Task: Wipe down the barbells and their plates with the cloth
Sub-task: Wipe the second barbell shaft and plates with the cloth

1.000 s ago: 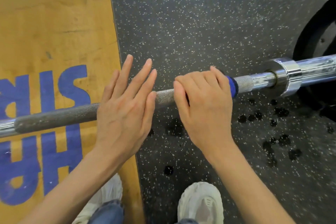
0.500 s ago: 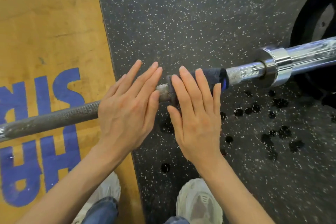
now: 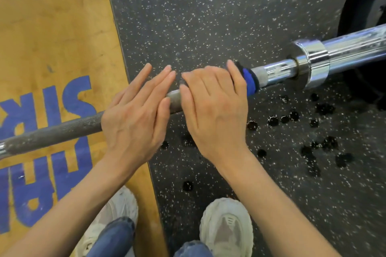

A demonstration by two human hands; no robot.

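Now that your right hand [image 3: 215, 108] has curled back over the bar, its fingers [image 3: 235, 77] wrap the blue and black cloth [image 3: 251, 83] around the barbell shaft [image 3: 58, 131]; half a second ago that hand lay flat on the cloth with straight fingers, and the cloth showed as a longer dark band. Only its right end peeks out now, just short of the chrome collar [image 3: 313, 62] to the right. Your left hand [image 3: 133, 119] rests just as it did, flat on the knurled shaft with fingers straight and close together, steadying the bar right beside the other hand. The barbell lies across the speckled rubber floor [image 3: 208, 16], its left part over the wooden platform [image 3: 52, 37] with blue lettering, and a black plate [image 3: 353, 10] is partly visible at the far right on the sleeve [image 3: 355, 43]. You look to be working the grip back and forth, so this stretch near the collar is probably being scrubbed; the sleeve, the plate and the long left length of shaft likely remain. Dark wet spots [image 3: 292, 116] dot the floor near the bar.
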